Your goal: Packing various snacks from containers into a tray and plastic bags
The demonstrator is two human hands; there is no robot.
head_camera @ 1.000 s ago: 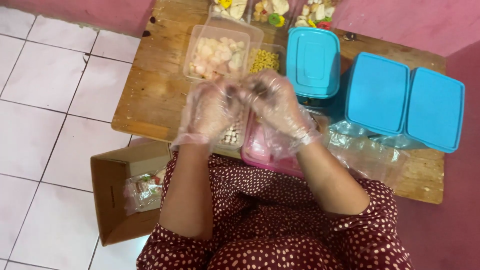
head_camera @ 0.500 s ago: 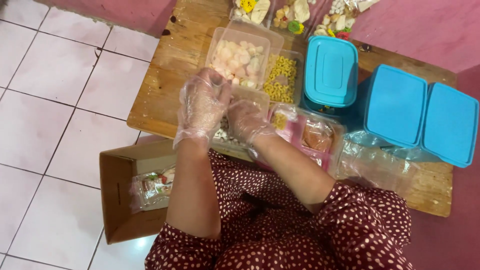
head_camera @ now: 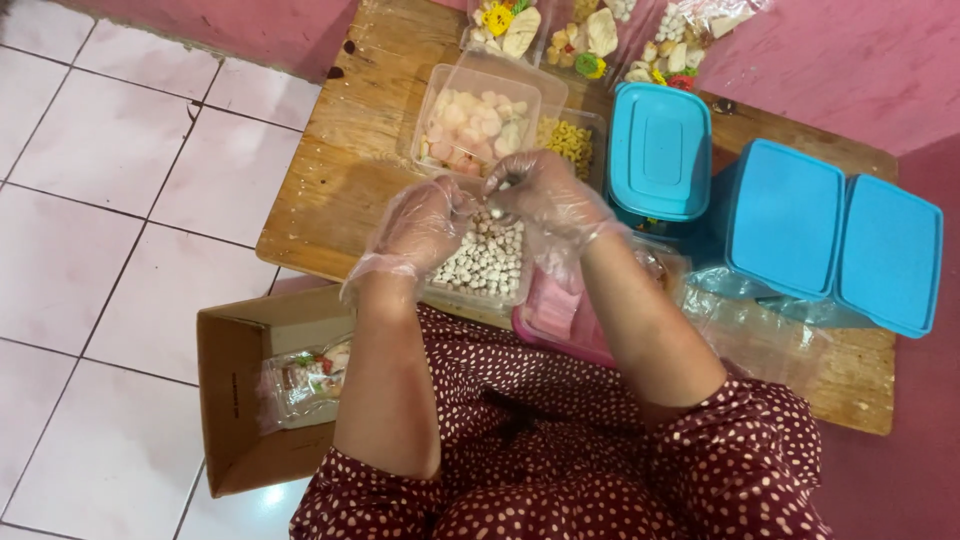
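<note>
While gloved in thin clear plastic, both hands meet above a clear tub of small pale balls (head_camera: 487, 262) at the near edge of the wooden surface (head_camera: 330, 190). Left hand (head_camera: 418, 225) curled, fingers drawn together toward the right; right hand (head_camera: 545, 195) pinching one or two of the pale balls at the fingertips, just over the tub, likely so that anything dropped falls back in. Hard to tell whether the left hand grips anything itself.

Behind the tub, an open container of pink and white pieces (head_camera: 477, 125) and beside it a smaller one of yellow bits (head_camera: 567, 140), both within easy reach. Farther right, three blue-lidded boxes (head_camera: 785, 215), shut, probably to keep contents covered. Down on the tiled floor (head_camera: 100, 200), left of the lap, an open cardboard box (head_camera: 262, 390) with a filled clear packet (head_camera: 300, 380), set low where finished packs can be dropped.
</note>
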